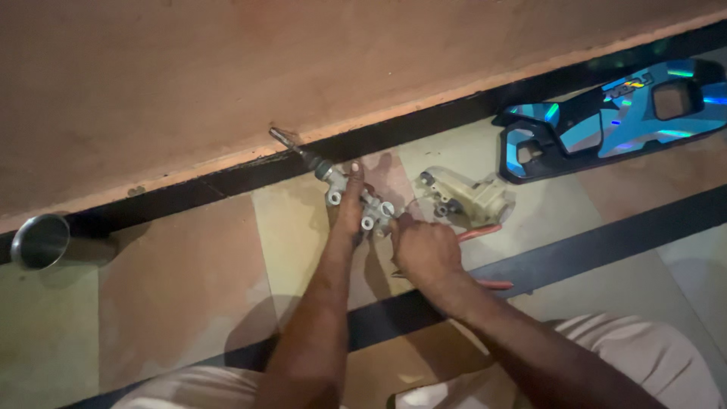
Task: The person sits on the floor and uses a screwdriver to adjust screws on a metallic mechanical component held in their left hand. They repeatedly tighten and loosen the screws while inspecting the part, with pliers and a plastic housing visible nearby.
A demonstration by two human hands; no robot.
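My left fingers (353, 182) lie long and straight on top of the grey metal part (356, 198), pressing it down on the floor. They are not curled around it, so the left hand (348, 206) is open and flat. My right hand (424, 250) is closed into a tight fist around a tool with red handles (478, 232). One red handle sticks out past my knuckles toward the right, and another shows lower down by my wrist. The nose of the tool is hidden behind my fist, right beside the metal part, so I cannot tell if it touches.

The metal part sits on the tiled floor (189, 288), close to the wall. It has round holes on its side and a thin rod (291, 144) poking up and left, over the black strip at the wall's foot. Just to the right lies a pale plastic tank (473, 195). Farther right, well apart, lies a shiny blue and black cover (606, 117). Far to the left, a round metal cup (39, 241) rests by the wall.
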